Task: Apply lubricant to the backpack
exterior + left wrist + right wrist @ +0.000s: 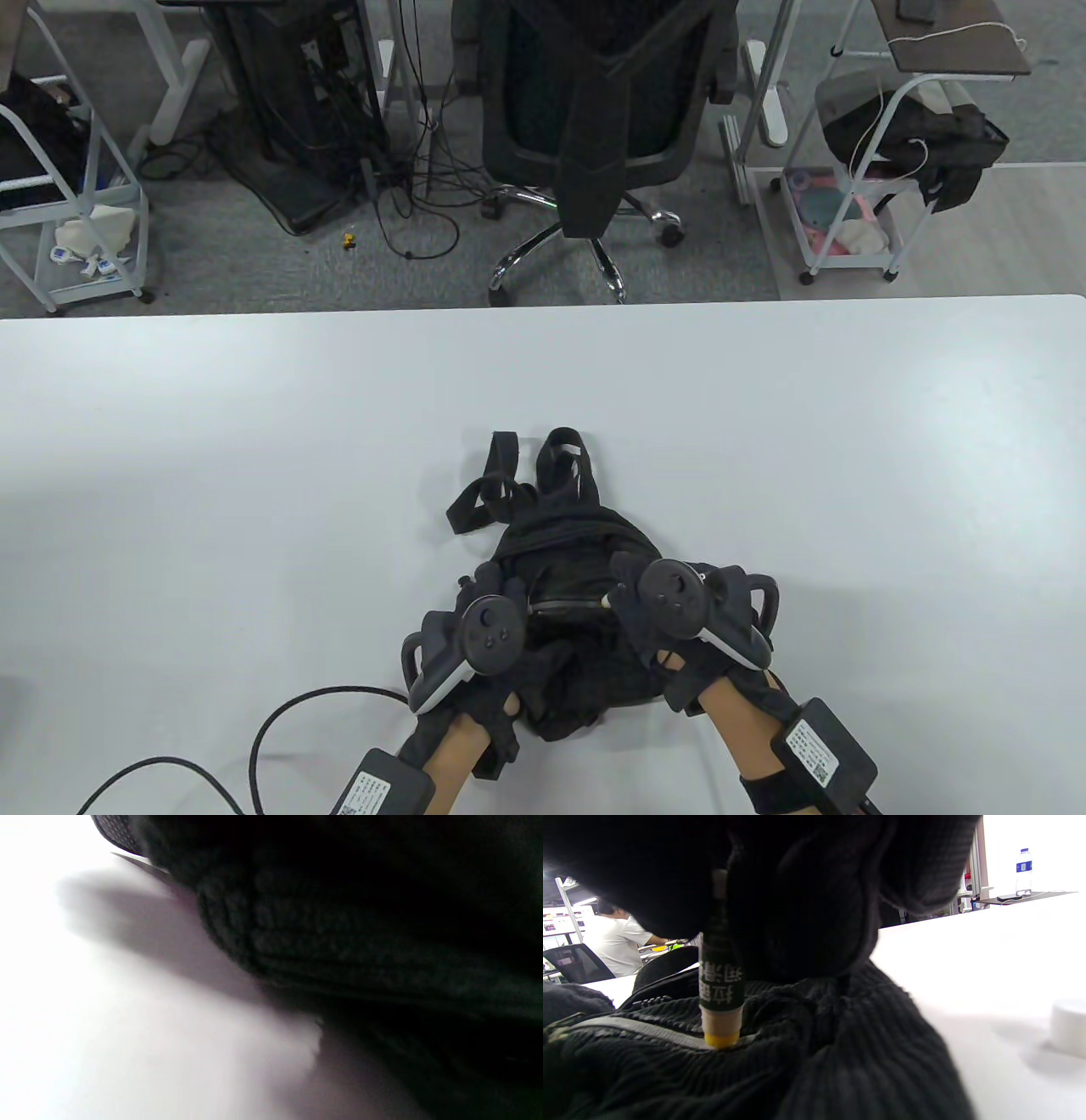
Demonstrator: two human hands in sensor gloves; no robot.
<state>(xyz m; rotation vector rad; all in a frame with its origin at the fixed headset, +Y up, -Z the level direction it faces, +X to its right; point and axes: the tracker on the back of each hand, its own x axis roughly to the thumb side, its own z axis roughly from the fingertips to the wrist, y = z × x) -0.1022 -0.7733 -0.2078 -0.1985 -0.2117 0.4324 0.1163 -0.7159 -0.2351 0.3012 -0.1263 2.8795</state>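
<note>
I see the black backpack (585,543) lying on the white table (254,441), near the front edge and about midway across, its straps (509,484) spread toward the far side. In the right wrist view its ribbed fabric (840,1052) fills the lower frame, with a grey zipper band (628,1029) running across it. My right hand (670,611) grasps the lubricant stick (721,984), a green-labelled tube with white characters, held upright with its yellow tip (722,1039) touching the zipper band. My left hand (484,645) rests on the backpack's left side; its fingers lie against the fabric, but I cannot tell whether they clench it, since the left wrist view gives only dark ribbed cloth (339,942) and bright tabletop. A black cable (280,722) loops on the table to the left of my left wrist. A small white round object (1069,1027), blurred, sits on the table to the right of the backpack. An office chair (594,127) stands beyond the far edge.
</note>
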